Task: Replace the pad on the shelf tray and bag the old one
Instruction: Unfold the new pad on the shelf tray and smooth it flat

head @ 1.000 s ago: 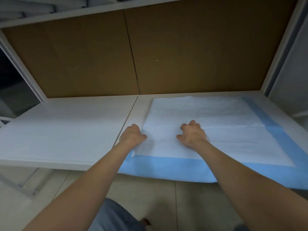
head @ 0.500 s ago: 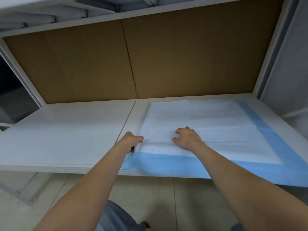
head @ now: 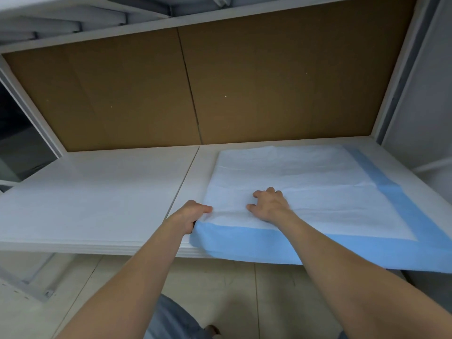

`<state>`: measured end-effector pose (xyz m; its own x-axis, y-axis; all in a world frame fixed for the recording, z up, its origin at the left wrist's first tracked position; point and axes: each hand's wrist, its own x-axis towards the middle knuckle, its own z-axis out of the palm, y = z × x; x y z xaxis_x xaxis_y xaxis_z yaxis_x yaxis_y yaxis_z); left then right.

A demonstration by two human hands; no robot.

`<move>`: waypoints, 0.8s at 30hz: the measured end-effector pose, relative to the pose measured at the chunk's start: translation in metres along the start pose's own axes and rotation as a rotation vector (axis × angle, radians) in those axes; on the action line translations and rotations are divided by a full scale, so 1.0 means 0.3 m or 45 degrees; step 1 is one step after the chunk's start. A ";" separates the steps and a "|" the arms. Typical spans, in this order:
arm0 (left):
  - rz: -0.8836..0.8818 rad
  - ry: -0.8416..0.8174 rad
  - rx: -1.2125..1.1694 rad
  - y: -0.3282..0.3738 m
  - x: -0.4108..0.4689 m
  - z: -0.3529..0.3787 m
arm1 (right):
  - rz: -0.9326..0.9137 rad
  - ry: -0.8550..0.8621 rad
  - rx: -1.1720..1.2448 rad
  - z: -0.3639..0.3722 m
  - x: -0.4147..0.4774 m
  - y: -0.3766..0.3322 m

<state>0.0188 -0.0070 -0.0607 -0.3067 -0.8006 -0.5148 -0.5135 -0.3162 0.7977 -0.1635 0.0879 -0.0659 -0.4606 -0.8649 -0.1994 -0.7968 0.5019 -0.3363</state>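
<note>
A white pad with a blue border [head: 318,187] lies on the right half of the white shelf tray [head: 97,192]. Its near blue edge hangs a little over the shelf's front lip. My left hand [head: 190,216] grips the pad's near left corner, thumb on top and fingers curled under the edge. My right hand [head: 269,204] rests on the white middle of the pad with its fingers bent, pressing down. No bag is in view.
A brown board [head: 220,89] forms the back wall of the shelf, split by a vertical seam. White uprights [head: 401,69] frame both sides and another shelf sits above. Below the shelf is a tiled floor [head: 244,294].
My left hand has slid to the pad's near left corner and closed on it, lifting the edge slightly. The right hand stays pressed on the pad.
</note>
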 end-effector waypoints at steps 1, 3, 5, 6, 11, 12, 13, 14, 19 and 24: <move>-0.001 0.008 0.026 0.004 0.004 0.003 | -0.005 -0.004 -0.001 0.000 0.000 0.001; 0.001 0.026 0.055 0.015 0.007 0.003 | -0.008 -0.010 0.009 -0.008 0.000 0.003; 0.009 0.025 0.027 0.019 0.011 -0.003 | -0.010 -0.012 0.030 -0.017 0.001 0.004; 0.009 0.026 -0.013 0.016 0.010 -0.006 | -0.012 -0.013 0.042 -0.019 0.001 0.002; -0.019 0.120 -0.129 -0.009 0.019 -0.009 | -0.019 -0.022 0.062 -0.008 -0.002 -0.007; -0.007 0.143 -0.077 -0.007 0.022 -0.009 | -0.022 -0.021 0.066 -0.006 -0.002 -0.009; 0.006 0.157 0.005 -0.002 0.027 -0.010 | -0.025 -0.024 0.074 -0.005 -0.003 -0.009; 0.023 0.166 0.125 0.003 0.030 -0.009 | -0.028 -0.035 0.083 -0.005 -0.003 -0.009; 0.153 0.270 0.891 0.041 0.028 -0.023 | -0.057 -0.076 0.120 -0.029 -0.004 0.006; 0.273 0.406 0.839 0.087 0.055 0.046 | 0.088 0.144 -0.045 -0.058 -0.010 0.077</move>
<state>-0.0107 -0.0213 -0.0526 -0.2582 -0.9502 -0.1743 -0.8717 0.1514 0.4661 -0.1872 0.1021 -0.0571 -0.5544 -0.8242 -0.1155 -0.7741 0.5616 -0.2921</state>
